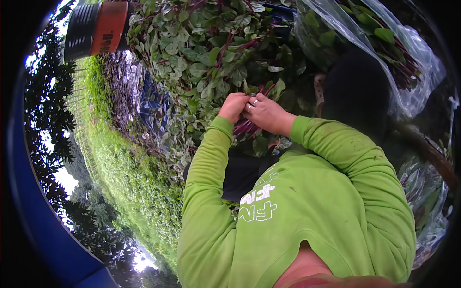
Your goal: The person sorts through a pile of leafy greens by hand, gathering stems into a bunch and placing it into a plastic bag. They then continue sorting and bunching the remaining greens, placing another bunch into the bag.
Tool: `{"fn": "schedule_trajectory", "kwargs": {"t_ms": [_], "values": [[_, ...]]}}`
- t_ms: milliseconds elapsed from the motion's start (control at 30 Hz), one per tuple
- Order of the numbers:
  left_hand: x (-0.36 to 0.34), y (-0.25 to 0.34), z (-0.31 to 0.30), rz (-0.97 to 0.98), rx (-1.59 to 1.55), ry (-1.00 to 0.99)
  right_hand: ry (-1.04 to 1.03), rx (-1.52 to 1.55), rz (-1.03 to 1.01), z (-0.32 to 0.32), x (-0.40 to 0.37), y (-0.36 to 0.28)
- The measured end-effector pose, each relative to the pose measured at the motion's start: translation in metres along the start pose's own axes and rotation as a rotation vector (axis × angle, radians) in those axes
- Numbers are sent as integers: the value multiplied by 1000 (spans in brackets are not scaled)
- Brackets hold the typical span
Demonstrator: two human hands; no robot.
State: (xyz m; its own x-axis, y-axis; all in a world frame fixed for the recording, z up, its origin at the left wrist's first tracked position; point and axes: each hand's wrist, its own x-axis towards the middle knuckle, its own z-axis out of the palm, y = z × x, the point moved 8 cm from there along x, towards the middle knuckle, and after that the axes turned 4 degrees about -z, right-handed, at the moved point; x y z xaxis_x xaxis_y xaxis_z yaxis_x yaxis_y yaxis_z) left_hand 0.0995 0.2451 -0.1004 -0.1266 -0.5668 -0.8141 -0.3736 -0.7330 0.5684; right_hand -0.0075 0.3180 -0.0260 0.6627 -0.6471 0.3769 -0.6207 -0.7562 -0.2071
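Gripping a bunch of red stems (pixel 247 127), both hands meet at the middle of the view, just above the person's lap. The left hand (pixel 233 106) is curled around the upper part of the bunch. The right hand (pixel 267 114) is closed against it from the other side, fingers touching the left, a pale ring (pixel 256 102) on one finger. The hold appears meant to keep the thin stalks together in one bundle; whether a tie is present cannot be told.

The stems are slender and glossy, running down between the wrists. Both arms wear green sleeves (pixel 211 158) of soft knit cloth, lightly soiled.

Beyond the hands lies a heap of leafy greens (pixel 201 53), with broad, matt, heart-shaped leaves on reddish stalks. To the right, a clear plastic bag (pixel 413 62), creased and shiny, holds more of the same leaves. An orange and black tub (pixel 98 26) sits at the upper left. A field of low green growth (pixel 125 177) extends away beyond.
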Motion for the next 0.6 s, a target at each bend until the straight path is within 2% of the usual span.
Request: {"fn": "schedule_trajectory", "kwargs": {"t_ms": [133, 233, 300, 333, 367, 400, 500, 567, 600], "values": [[0, 5, 5, 169, -26, 58, 38, -17, 10, 0, -2, -1], [-6, 8, -46, 383, -232, 382, 50, -68, 10, 0, -3, -2], [-59, 27, -105, 788, 16, 830, 47, -91, 13, 2, -2, -2], [-62, 8, -151, 620, -662, 895, 52, -88, 10, 2, -3, -2], [-57, -18, -163, 390, -1331, 896, 57, -83, 2, 2, -3, -3], [-47, -22, -166, 353, -1080, 896, 66, -90, -9, 1, -3, -4], [-34, 38, -73, 424, -128, 337, 81, -81, -22, -4, 2, -7], [-16, 72, -10, 503, 343, 93, 43, -39, -22, -1, 1, -9], [10, 74, 5, 389, 720, 96, 35, -85, -21, -1, 0, -11]]}}
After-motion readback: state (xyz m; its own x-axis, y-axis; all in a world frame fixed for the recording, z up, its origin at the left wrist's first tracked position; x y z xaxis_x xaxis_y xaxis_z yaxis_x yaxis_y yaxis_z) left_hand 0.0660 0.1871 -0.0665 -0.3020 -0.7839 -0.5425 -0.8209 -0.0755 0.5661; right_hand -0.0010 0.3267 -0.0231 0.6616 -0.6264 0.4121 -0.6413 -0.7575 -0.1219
